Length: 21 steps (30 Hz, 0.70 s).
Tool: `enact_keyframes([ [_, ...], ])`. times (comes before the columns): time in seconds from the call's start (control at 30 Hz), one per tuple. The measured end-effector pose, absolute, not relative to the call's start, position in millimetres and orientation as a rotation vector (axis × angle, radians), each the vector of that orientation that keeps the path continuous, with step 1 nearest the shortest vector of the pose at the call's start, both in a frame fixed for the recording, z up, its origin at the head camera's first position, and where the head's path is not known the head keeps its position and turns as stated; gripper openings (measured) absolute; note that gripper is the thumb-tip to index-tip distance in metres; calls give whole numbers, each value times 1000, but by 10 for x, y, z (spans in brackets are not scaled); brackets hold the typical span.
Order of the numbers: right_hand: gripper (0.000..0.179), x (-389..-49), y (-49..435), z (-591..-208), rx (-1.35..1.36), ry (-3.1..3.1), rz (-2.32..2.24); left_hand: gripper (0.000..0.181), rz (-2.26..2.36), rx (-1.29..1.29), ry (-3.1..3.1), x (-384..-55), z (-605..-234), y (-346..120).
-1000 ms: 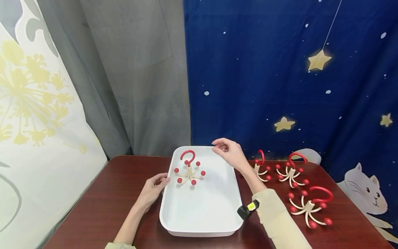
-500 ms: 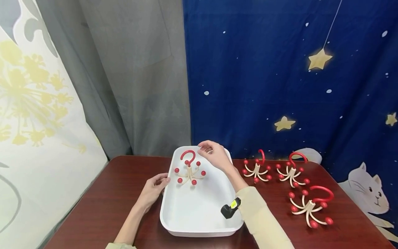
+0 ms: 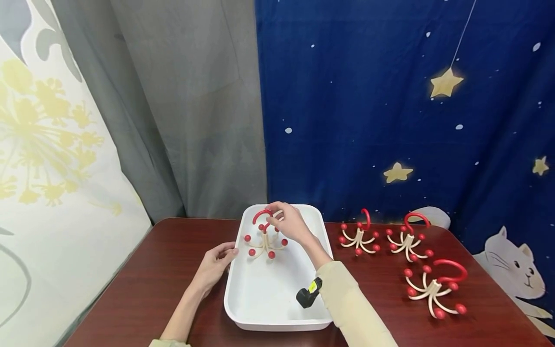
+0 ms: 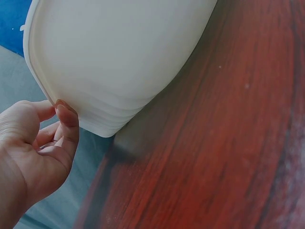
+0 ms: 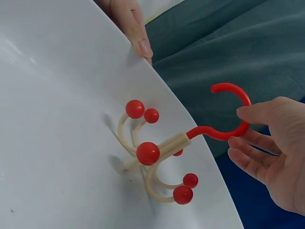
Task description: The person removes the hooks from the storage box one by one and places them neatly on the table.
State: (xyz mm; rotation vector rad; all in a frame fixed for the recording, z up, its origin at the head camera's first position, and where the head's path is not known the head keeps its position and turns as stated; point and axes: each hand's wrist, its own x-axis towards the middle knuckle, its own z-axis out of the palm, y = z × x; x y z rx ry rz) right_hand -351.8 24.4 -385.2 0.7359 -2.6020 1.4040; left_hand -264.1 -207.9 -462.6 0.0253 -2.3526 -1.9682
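Note:
A white tray point(image 3: 269, 299) lies lengthwise on the table. Near its far left corner stands a multi-arm hook hanger point(image 3: 265, 237), with curved cream arms, red ball tips and a red hook on top. My right hand point(image 3: 289, 224) reaches over the tray to that hook. In the right wrist view, its thumb and fingers pinch the bend of the red hook point(image 5: 233, 135), while the cream arms rest in the tray. My left hand point(image 4: 47, 148) grips the tray's left rim between thumb and fingers.
To the right of the tray, three matching hook hangers stand on the dark red wooden table point(image 3: 173, 270): one at the back point(image 3: 359, 237), another beside it point(image 3: 408, 241), and one nearer point(image 3: 432, 288). Grey and blue curtains point(image 3: 329, 106) hang behind the table.
My right hand has moved left from the tray's far right edge, across the tray, and has taken hold of the hanger's red hook. The left hand stays on the rim.

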Motion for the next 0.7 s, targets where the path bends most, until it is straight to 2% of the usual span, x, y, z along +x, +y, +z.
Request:
enact_keyframes([
  [0.3,12,-3493,220,-3860,710,-2604,1452,39,-1983,24,-2336,-2641,-4618,-2064],
  [0.7,8,-3456,255,-3851,718,-2590,1426,41,-1981,17,-2341,-2648,-4634,-2075],
])
